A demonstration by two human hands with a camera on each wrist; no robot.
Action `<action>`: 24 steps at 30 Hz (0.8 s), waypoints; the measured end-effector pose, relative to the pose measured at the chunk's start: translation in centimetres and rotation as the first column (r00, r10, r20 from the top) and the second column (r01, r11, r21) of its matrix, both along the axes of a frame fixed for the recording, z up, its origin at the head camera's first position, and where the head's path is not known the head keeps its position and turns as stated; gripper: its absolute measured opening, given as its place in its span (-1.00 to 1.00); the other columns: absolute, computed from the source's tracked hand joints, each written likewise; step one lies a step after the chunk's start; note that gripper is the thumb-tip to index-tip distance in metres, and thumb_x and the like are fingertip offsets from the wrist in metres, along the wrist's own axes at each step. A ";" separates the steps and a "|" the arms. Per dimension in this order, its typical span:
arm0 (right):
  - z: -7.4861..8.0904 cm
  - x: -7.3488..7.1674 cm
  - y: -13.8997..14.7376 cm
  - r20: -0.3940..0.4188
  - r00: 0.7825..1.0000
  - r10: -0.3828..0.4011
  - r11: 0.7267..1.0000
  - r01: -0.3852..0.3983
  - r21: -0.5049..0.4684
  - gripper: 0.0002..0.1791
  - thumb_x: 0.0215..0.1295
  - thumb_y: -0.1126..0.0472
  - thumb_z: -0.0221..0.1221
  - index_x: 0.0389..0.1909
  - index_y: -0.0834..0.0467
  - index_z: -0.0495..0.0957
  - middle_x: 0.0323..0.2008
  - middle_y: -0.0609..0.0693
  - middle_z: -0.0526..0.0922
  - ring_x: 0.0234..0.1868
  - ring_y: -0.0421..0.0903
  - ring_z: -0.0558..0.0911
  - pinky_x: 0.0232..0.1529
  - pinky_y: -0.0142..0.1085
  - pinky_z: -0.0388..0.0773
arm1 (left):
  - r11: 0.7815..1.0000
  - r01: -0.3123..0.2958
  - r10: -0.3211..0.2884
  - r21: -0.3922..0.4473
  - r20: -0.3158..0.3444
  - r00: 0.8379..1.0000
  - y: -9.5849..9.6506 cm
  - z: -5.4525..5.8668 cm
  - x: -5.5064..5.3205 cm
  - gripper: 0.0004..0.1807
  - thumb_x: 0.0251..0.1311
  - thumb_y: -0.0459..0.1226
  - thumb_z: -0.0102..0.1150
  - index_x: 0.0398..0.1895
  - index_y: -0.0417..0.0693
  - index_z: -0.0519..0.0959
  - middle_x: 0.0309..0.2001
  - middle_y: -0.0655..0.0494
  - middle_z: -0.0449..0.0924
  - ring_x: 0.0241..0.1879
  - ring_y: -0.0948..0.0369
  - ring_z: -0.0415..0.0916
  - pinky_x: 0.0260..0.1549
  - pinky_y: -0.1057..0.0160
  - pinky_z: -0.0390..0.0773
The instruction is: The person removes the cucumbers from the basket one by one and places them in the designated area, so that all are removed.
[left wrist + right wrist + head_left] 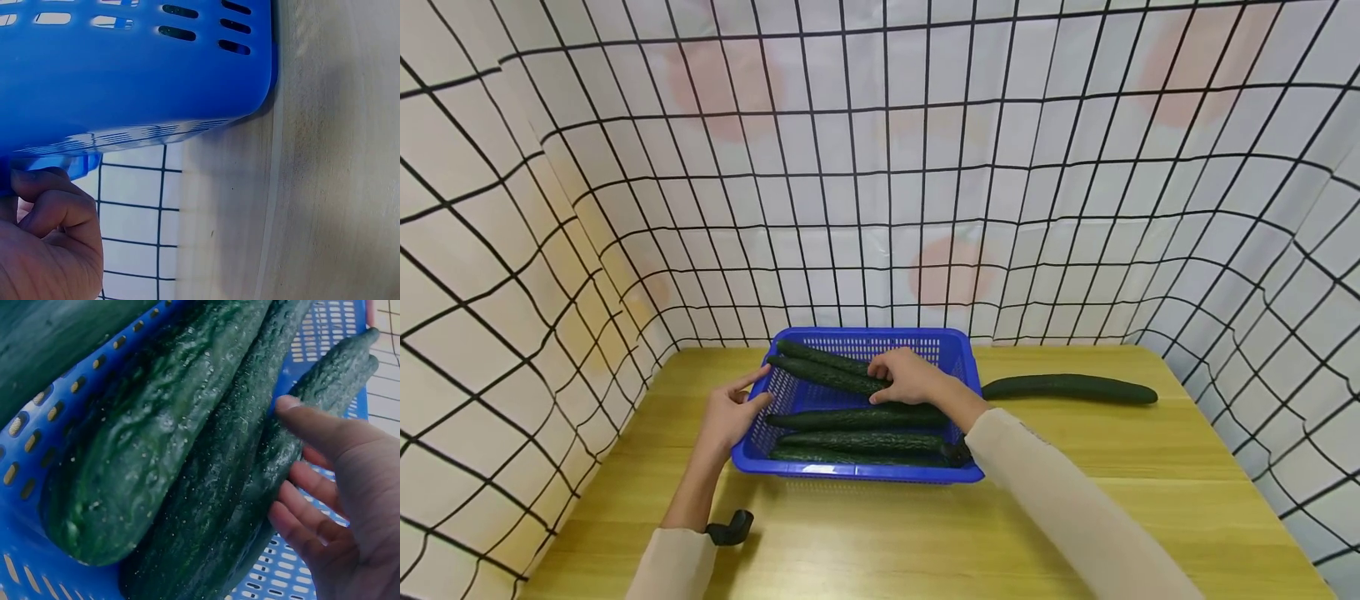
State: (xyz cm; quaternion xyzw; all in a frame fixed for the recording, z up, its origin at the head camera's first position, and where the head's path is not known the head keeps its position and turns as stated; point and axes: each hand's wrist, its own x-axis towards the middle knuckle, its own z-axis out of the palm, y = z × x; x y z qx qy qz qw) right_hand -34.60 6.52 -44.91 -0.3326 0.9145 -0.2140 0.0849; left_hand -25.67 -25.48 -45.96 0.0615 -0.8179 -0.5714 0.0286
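Observation:
Several dark green cucumbers lie lengthwise in a blue plastic basket [856, 472]. At the basket's left end my left hand [727, 419] holds the rim, thumb over the edge; the left wrist view shows curled fingers [65, 209] at the rim. My right hand [912, 377] reaches inside from the right. It grips a cucumber [827, 375] in the back pair, thumb on one side and fingers on the other. Another cucumber [857, 417] lies in the middle, and more cucumbers [861, 442] lie along the front wall. The right palm's underside is hidden in the head view.
A long, smooth cucumber [1075, 387] lies on the wooden table [850, 542], its left end close against the basket's right side. White sheets with a black grid pattern [880, 167] enclose the table at the back and both sides.

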 end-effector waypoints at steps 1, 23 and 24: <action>0.0 0.0 0.0 -0.008 1.000 0.006 1.000 -0.006 0.014 -0.49 0.26 0.04 0.45 0.18 0.13 0.63 0.03 0.06 0.69 0.07 0.00 0.64 0.15 -0.10 0.59 | 1.000 0.001 -0.001 -0.001 0.001 1.000 0.0 0.0 0.0 -0.42 0.30 -0.26 0.35 0.40 0.19 0.54 -0.61 0.16 0.51 -0.63 0.22 0.54 -0.60 0.23 0.64; 0.1 -0.1 -1.0 -0.027 0.999 0.016 0.989 -0.012 0.146 -0.54 0.38 0.09 0.35 0.21 0.20 0.60 0.11 0.13 0.66 0.15 0.04 0.65 0.18 -0.10 0.60 | 1.000 0.007 -0.007 0.010 0.013 1.000 0.0 0.2 0.1 -0.40 0.31 -0.25 0.35 0.42 0.19 0.52 -0.53 0.11 0.62 -0.60 0.20 0.62 -0.57 0.20 0.68; 0.2 -0.1 -0.9 -0.021 1.000 0.020 0.990 -0.017 0.141 -0.54 0.39 0.09 0.34 0.23 0.20 0.60 0.13 0.13 0.66 0.17 0.05 0.64 0.20 -0.09 0.59 | 1.000 0.009 -0.009 0.004 0.012 1.000 0.0 0.2 0.1 -0.40 0.31 -0.25 0.35 0.43 0.19 0.52 -0.53 0.12 0.61 -0.60 0.20 0.61 -0.57 0.20 0.68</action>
